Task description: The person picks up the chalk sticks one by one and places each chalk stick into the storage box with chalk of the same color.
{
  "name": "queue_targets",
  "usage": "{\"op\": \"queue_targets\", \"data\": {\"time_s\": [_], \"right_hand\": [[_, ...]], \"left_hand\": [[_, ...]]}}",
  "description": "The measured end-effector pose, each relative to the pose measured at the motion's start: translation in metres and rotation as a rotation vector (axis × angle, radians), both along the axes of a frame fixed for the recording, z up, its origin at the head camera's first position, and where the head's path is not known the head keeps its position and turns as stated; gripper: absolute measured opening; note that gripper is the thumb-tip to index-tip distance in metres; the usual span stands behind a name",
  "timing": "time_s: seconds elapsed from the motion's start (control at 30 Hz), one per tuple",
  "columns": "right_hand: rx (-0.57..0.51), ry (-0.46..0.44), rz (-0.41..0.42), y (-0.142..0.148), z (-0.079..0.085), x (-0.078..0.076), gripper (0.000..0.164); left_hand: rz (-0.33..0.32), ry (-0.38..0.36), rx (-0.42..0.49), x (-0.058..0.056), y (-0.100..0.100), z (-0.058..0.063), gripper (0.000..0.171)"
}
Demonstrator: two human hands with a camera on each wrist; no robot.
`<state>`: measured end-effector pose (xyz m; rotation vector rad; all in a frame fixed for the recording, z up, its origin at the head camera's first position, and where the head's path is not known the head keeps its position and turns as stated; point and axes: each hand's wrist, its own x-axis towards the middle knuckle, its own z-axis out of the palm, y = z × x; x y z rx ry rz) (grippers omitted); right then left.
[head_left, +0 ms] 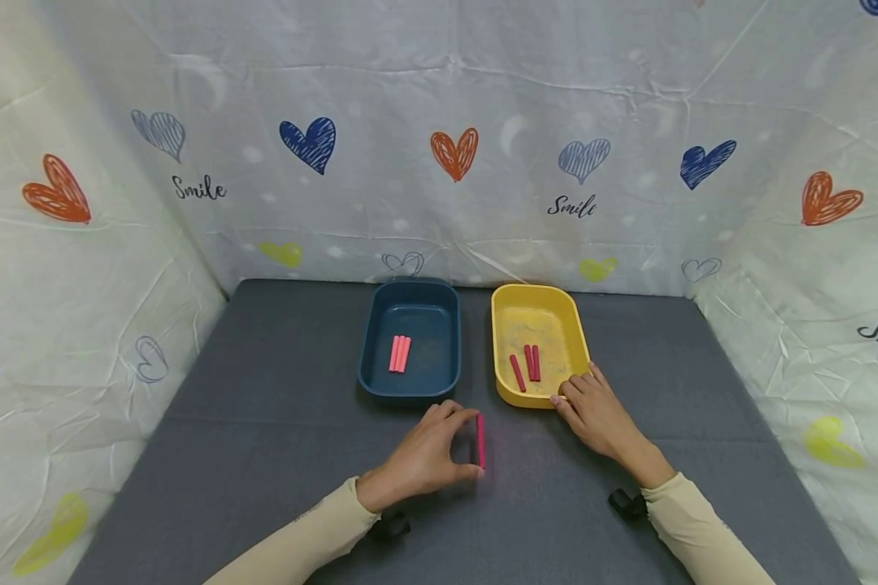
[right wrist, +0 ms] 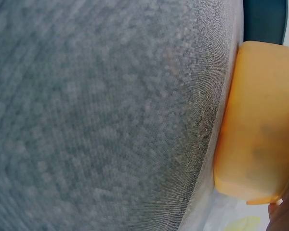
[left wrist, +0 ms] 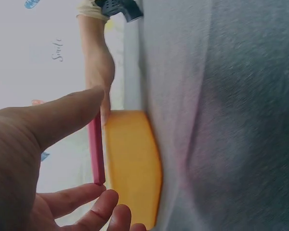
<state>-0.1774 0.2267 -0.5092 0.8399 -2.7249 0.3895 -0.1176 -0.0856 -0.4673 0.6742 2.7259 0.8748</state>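
Observation:
My left hand [head_left: 428,451] pinches a dark pink stick [head_left: 480,441] by its two ends, between thumb and forefinger, over the table in front of the two trays. In the left wrist view the pink stick [left wrist: 96,149] has flat sides, and the other fingers lie loosely curled below it. At the near right corner of the yellow tray [head_left: 508,394], my right hand [head_left: 596,410] holds the rim, thumb at the front and fingers along the side. Inside that tray lie several dark red sticks [head_left: 528,363]. The blue tray [head_left: 410,396] contains several light pink sticks [head_left: 399,354].
Both trays stand side by side near the back of the dark grey table [head_left: 263,455]. Behind and at the sides hangs a white cloth [head_left: 380,89] printed with hearts. Dark straps [head_left: 627,505] sit at the wrists.

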Motion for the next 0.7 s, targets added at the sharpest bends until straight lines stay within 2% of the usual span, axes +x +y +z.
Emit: {"op": "queue_targets", "data": {"time_s": [0.17,0.4,0.7], "right_hand": [[0.001,-0.001,0.000,0.001,0.000,0.000,0.019],[-0.004,0.005,0.008,0.001,0.001,0.000,0.018],[-0.008,-0.002,0.006,0.001,0.001,0.000,0.019]], "left_hand": [[0.007,-0.001,-0.001,-0.004,0.000,0.012,0.078],[0.017,0.059,-0.012,-0.012,0.003,0.029,0.078],[0.021,0.074,-0.005,-0.029,0.010,0.042,0.081]]}}
